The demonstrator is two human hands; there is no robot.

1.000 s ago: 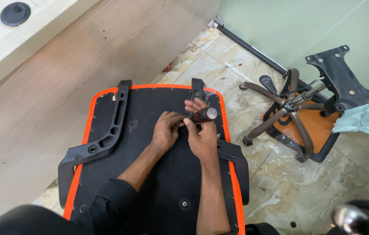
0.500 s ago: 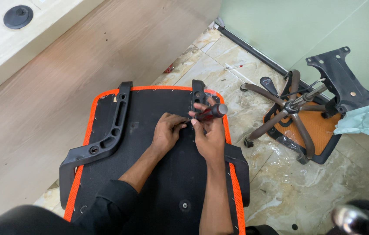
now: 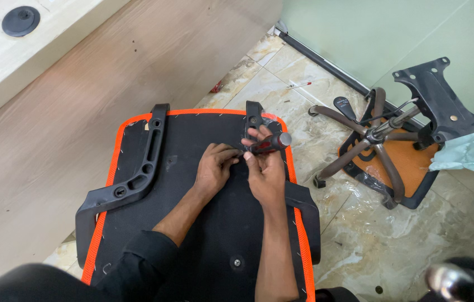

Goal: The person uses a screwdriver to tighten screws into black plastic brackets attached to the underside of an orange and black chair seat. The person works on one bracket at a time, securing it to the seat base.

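- Head view: right hand [image 3: 266, 170] grips a red-handled screwdriver [image 3: 267, 143], fingers closed, above the upturned chair seat [image 3: 203, 235].
- Left hand [image 3: 214, 168] pinches at the tip; contents hidden.
- Risk: tip may slip off toward the armrest bracket [image 3: 253, 114], jabbing left fingers.

Both my hands work on the upturned seat.
My right hand [image 3: 266, 170] grips the red-and-black screwdriver [image 3: 267, 143] beside the right armrest bracket [image 3: 253, 114]; my left hand [image 3: 214, 168] pinches its tip on the black seat underside [image 3: 192, 235].
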